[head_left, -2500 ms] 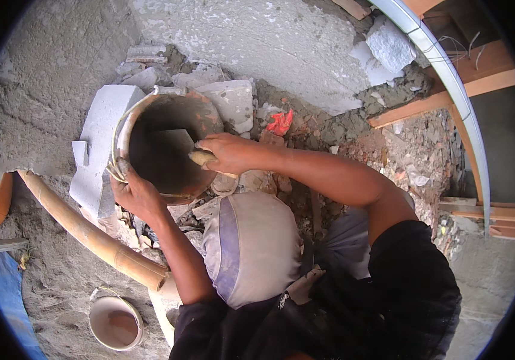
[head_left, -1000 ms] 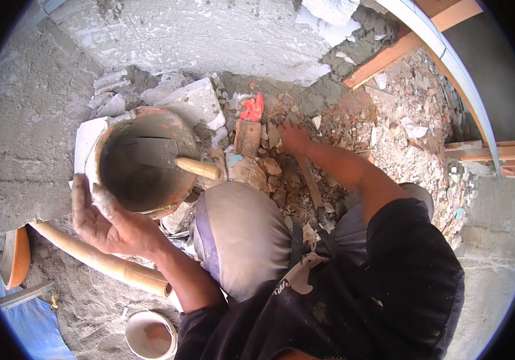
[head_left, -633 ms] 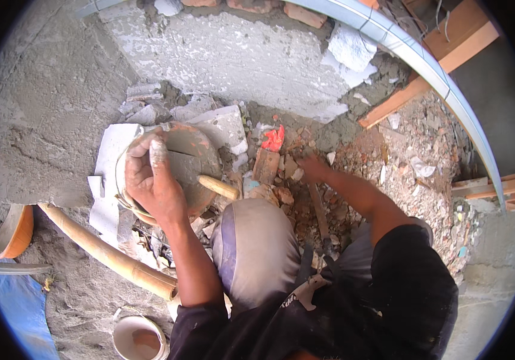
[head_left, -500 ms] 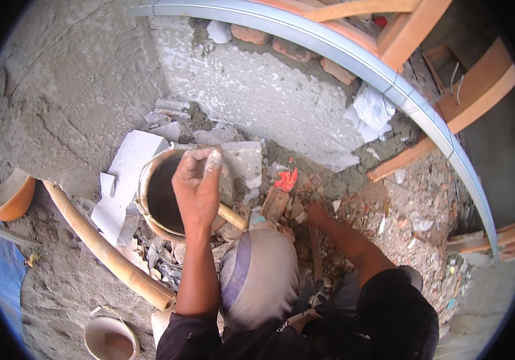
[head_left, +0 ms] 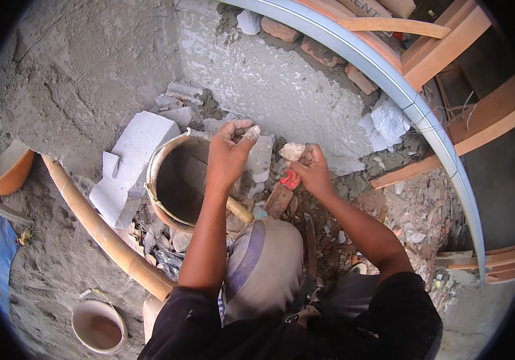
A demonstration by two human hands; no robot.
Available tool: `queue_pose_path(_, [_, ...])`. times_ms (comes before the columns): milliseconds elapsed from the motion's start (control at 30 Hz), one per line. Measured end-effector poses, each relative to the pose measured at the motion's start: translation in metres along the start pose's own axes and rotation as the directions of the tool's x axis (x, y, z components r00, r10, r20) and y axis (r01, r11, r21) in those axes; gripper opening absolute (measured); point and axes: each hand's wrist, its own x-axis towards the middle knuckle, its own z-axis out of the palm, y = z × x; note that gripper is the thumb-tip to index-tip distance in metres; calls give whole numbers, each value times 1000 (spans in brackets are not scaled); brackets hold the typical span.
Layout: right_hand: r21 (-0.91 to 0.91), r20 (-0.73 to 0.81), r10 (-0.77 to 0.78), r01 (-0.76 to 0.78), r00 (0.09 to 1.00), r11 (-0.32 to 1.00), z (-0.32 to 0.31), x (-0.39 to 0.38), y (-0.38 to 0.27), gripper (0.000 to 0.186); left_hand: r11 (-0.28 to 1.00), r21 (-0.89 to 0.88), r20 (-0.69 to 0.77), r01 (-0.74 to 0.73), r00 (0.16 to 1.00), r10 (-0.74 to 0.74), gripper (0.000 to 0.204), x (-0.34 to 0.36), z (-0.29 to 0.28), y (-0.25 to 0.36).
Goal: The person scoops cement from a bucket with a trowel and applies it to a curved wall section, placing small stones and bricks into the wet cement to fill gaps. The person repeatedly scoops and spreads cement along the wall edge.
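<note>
A small pale rubble chunk (head_left: 292,151) is pinched between the thumb and fingers of my right hand (head_left: 313,172), raised in front of the rough wall. My left hand (head_left: 228,157) hovers by the right rim of a bucket (head_left: 151,174) of dark grey contents. Its fingers are bent, with a gap between thumb and forefinger, and nothing shows in them; grey residue coats the thumb tip. Below that hand a short wooden handle (head_left: 240,210) sticks out toward my knee; what it belongs to is hidden. A red scrap (head_left: 290,180) and a brick piece (head_left: 279,201) lie below my right hand.
White blocks (head_left: 137,150) stand left of the bucket. A bamboo pole (head_left: 104,234) lies on the left, near a smaller bucket (head_left: 98,327) and an orange bowl (head_left: 10,168). A metal channel (head_left: 416,99) and timber (head_left: 488,117) cross the right side above loose rubble (head_left: 416,210).
My right hand has risen from the rubble and now holds the pale chunk. My left hand has opened slightly and appears further right and higher. The whole view has shifted.
</note>
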Motion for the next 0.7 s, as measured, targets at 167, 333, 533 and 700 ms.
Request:
queue_pose_path(167, [66,-11,-160,160,987,985,48,32,-74,40,996,-78,154,40,988,-27,41,14,24,0])
queue_pose_path(333, [-249,-16,-203,193,979,949,59,44,-100,54,972,-232,82,-27,996,47,37,35,18,3])
queue_pose_path(533, [-523,104,-4,58,995,850,-6,11,-108,50,789,-522,-449,-324,891,68,31,153,4,50])
queue_pose_path(700, [-592,-3,229,-187,973,784,-100,-66,-95,31,776,-598,-359,-199,932,-38,24,255,-25,63])
